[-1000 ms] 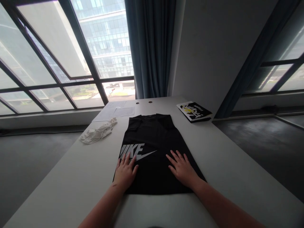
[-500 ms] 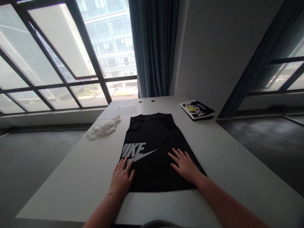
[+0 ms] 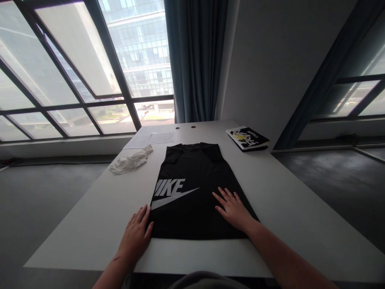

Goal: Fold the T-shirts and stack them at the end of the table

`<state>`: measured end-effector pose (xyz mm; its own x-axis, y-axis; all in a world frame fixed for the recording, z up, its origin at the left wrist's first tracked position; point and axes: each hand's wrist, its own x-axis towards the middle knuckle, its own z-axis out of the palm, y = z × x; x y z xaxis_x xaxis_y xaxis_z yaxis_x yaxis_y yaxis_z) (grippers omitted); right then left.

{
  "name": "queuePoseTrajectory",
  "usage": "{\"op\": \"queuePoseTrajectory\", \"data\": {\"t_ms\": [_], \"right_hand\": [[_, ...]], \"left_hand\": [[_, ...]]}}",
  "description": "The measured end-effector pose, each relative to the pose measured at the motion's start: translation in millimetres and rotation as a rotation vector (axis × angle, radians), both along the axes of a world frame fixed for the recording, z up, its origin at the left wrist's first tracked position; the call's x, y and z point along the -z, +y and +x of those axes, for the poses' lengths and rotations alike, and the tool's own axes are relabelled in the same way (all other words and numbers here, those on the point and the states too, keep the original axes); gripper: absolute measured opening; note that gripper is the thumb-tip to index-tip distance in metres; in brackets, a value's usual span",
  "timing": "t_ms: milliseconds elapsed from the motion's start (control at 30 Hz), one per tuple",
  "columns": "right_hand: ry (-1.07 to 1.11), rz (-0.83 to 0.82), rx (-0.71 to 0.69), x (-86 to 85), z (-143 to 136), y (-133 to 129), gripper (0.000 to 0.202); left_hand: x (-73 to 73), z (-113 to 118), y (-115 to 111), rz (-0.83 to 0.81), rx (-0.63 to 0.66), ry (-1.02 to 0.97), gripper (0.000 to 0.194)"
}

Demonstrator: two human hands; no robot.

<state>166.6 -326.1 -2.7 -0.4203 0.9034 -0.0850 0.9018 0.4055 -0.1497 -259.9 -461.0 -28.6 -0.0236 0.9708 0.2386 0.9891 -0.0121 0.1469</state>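
Observation:
A black T-shirt (image 3: 195,208) with a grey NIKE print and swoosh lies flat on the white table (image 3: 90,224), its collar pointing away from me. Its sides look folded inward, and a short sleeve shows at the upper left. My left hand (image 3: 137,228) rests at the shirt's lower left edge, mostly on the table, fingers stretched out. Flat on the lower right part of the shirt lies my right hand (image 3: 232,208), its fingers spread. Neither hand grips anything.
A crumpled white cloth (image 3: 132,160) lies left of the shirt, with paper sheets (image 3: 150,137) behind it. At the back right sits a black-and-white printed packet or book (image 3: 249,138). Windows and a blue curtain (image 3: 197,60) stand beyond the table.
My left hand has slid left, off the shirt's print to its side edge, uncovering the swoosh's left part. My right hand stays in nearly the same place on the shirt.

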Motion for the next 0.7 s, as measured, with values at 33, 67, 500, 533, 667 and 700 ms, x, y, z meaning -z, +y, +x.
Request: {"op": "queuePoseTrajectory", "data": {"t_ms": [33,67,500,533,667,700], "right_hand": [[-0.005,0.005,0.0,-0.1,0,0,0.064],[-0.008,0.012,-0.002,-0.1,-1,-1,0.064],[-0.013,0.065,-0.002,7.0,-4,-15,0.062],[-0.015,0.064,-0.003,7.1,-5,-17,0.062],[-0.033,0.051,0.008,5.2,-9,-25,0.063],[-0.04,0.047,0.013,4.4,-10,-27,0.063]], "left_hand": [[-0.4,-3,-3,0.012,-0.021,-0.004,0.056],[-1.8,-4,-6,0.031,-0.036,-0.014,0.053],[-28.5,5,-18,0.079,-0.008,-0.345,0.019],[-27.6,5,-19,0.066,-0.034,-0.375,0.018],[-23.9,9,-18,0.043,-0.112,-0.485,0.021],[-23.1,10,-18,0.044,-0.125,-0.511,0.024]]}}
